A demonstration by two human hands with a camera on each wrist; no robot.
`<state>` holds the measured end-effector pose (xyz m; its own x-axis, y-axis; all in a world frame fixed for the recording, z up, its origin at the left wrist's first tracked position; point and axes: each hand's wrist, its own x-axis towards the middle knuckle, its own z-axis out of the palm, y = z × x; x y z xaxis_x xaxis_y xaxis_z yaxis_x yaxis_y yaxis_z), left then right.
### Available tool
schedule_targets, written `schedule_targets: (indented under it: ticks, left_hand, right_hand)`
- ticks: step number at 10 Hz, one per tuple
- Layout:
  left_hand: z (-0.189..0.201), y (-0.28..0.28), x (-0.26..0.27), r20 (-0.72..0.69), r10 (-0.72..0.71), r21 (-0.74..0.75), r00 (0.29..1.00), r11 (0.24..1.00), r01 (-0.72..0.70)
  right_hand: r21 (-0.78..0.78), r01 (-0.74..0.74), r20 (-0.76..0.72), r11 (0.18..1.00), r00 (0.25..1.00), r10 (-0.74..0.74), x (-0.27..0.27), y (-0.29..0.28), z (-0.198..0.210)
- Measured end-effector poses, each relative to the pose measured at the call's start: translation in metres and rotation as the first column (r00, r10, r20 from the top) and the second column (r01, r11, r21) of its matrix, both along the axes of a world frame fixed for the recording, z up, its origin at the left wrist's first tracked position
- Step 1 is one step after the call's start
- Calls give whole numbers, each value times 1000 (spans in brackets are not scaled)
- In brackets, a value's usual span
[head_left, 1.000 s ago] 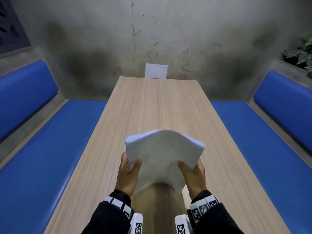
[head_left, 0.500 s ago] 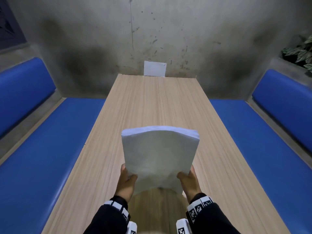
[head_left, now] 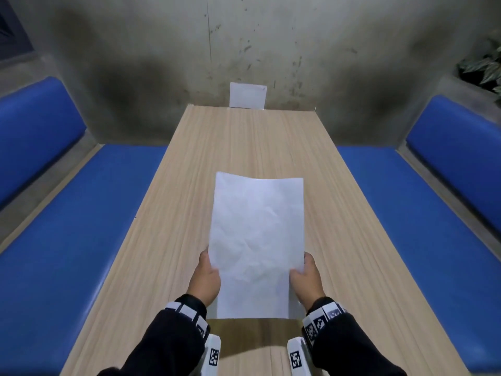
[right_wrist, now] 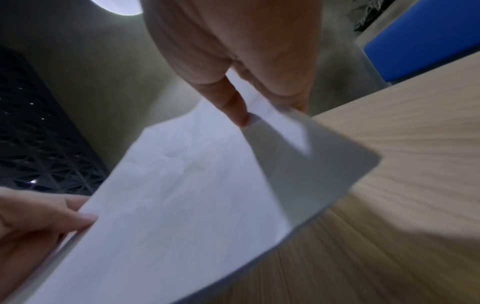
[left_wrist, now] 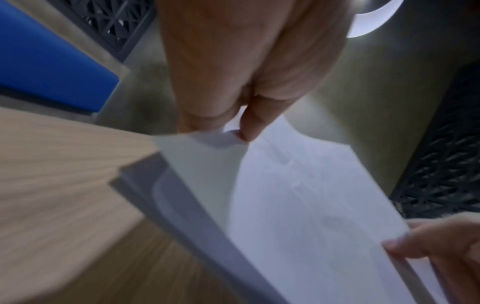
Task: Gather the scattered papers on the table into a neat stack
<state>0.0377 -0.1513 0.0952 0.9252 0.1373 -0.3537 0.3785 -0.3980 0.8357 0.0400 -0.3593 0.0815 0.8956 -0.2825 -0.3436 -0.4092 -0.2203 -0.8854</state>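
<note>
A stack of white papers (head_left: 257, 240) is held lengthways over the near half of the wooden table (head_left: 339, 213). My left hand (head_left: 207, 275) pinches its left edge and my right hand (head_left: 305, 275) pinches its right edge, both near the stack's lower part. The left wrist view shows my thumb on top of the papers (left_wrist: 298, 216) and the stack's layered edge; the other hand's fingers (left_wrist: 426, 242) hold the far side. In the right wrist view the papers (right_wrist: 182, 195) are tilted above the table (right_wrist: 402, 154), thumb on top.
A small white card (head_left: 247, 95) leans on the grey wall at the table's far end. Blue padded benches run along the left (head_left: 81, 226) and right (head_left: 420, 213) of the table. A plant (head_left: 485, 69) stands at the far right.
The stack, bent and drooping over my hands a second ago, has straightened and now lies flatter, stretched away from me. Both hands shifted from the bottom edge towards the side edges.
</note>
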Motion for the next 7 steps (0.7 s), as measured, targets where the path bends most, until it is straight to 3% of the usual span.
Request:
schedule_targets:
  ticks: [2, 4, 5, 7]
  left_hand:
    - [-39, -3, -21, -255, 26, 129, 967, 992, 7]
    - [-66, 3, -26, -255, 98, 251, 962, 967, -32]
    - [-60, -2, -29, -277, 111, 325, 954, 946, -16]
    - [-61, 1, -24, -244, 185, 270, 952, 956, -117]
  right_hand:
    - [-61, -20, -249, 998, 969, 4, -25, 4, -31]
    - [-235, -37, -276, 971, 961, -30, -31, 5, -50]
    - [-350, -96, -295, 932, 955, -13, -32, 7, -47]
    - [-376, -69, -239, 924, 971, -25, -30, 5, -48]
